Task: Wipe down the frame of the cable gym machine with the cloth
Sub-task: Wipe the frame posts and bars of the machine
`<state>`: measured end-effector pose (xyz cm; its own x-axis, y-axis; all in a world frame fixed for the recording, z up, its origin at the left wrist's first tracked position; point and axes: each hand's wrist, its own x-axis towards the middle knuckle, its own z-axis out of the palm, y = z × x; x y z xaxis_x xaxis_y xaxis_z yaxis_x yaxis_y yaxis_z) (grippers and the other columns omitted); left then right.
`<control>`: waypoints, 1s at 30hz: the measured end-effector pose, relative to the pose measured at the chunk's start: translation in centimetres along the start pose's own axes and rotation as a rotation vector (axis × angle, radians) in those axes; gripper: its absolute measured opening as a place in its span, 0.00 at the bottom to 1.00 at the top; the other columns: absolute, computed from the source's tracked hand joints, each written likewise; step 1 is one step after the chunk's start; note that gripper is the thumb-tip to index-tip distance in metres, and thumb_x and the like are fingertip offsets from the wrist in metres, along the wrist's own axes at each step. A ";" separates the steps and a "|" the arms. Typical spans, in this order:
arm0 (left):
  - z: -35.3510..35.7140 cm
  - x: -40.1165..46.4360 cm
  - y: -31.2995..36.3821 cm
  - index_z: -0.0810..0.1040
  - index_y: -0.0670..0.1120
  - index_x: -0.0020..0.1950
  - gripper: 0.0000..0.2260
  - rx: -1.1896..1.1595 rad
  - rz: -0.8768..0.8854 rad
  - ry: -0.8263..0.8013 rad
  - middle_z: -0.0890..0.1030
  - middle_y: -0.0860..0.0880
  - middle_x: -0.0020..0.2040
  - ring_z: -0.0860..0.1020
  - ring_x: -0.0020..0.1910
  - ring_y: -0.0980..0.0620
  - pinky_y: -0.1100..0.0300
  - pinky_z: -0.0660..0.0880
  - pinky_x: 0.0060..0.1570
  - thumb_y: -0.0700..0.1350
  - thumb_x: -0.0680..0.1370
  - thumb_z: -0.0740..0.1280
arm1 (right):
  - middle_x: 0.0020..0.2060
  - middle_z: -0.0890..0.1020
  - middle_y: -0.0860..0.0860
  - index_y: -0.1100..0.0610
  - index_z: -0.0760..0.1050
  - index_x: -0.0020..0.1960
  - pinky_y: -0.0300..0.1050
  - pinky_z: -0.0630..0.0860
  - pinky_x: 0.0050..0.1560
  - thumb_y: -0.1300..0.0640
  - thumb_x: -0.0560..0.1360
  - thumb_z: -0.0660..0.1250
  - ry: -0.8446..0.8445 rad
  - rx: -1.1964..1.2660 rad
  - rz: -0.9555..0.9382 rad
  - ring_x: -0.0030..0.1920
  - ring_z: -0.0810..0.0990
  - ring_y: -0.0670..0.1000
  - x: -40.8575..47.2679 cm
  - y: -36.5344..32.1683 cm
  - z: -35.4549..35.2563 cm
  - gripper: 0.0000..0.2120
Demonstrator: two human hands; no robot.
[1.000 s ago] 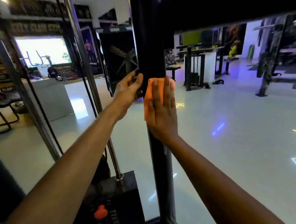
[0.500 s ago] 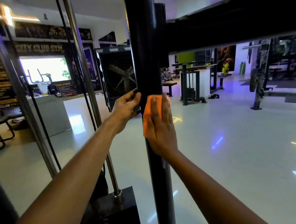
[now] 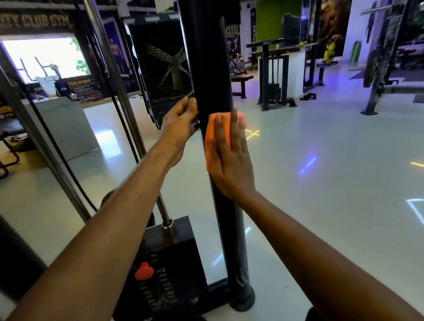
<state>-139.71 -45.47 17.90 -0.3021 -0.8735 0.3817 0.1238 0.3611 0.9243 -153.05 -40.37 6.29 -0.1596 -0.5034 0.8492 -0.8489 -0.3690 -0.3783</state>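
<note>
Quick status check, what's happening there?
Right hand flat, pressing orange cloth on black post. Left hand steadying post. Nothing in the way.

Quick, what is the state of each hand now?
Left hand: fingers curled round the black post.
Right hand: open, pressing the orange cloth flat on the post.

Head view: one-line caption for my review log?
Right hand presses orange cloth flat against black upright post; left hand grips post's side.

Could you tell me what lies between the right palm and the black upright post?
The folded orange cloth, pressed flat against the post by the right hand, as the head view shows.
</note>
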 end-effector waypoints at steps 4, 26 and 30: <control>0.3 -1.5 -3.2 0.77 0.53 0.77 0.18 0.036 -0.049 -0.015 0.84 0.55 0.67 0.81 0.68 0.55 0.57 0.81 0.64 0.51 0.87 0.64 | 0.88 0.38 0.55 0.46 0.39 0.89 0.73 0.66 0.78 0.57 0.86 0.68 -0.112 -0.024 0.027 0.87 0.38 0.63 -9.0 3.0 1.7 0.45; 0.5 -3.9 -10.6 0.71 0.51 0.82 0.22 0.073 -0.088 -0.018 0.80 0.52 0.74 0.78 0.74 0.50 0.59 0.80 0.63 0.53 0.88 0.62 | 0.89 0.42 0.55 0.50 0.43 0.88 0.68 0.63 0.82 0.50 0.89 0.64 0.001 0.130 0.092 0.88 0.41 0.60 -5.5 3.1 3.0 0.38; 0.6 -4.1 -10.6 0.71 0.50 0.82 0.22 0.050 -0.087 -0.034 0.79 0.51 0.75 0.77 0.74 0.51 0.61 0.80 0.64 0.53 0.88 0.62 | 0.89 0.42 0.54 0.50 0.43 0.88 0.70 0.73 0.76 0.51 0.89 0.63 -0.036 0.100 0.090 0.88 0.42 0.59 -8.4 4.1 3.1 0.37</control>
<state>-140.37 -45.57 6.50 -0.3419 -0.8909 0.2991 0.0484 0.3012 0.9523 -153.60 -40.05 -3.54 -0.2133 -0.5653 0.7968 -0.7773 -0.3960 -0.4890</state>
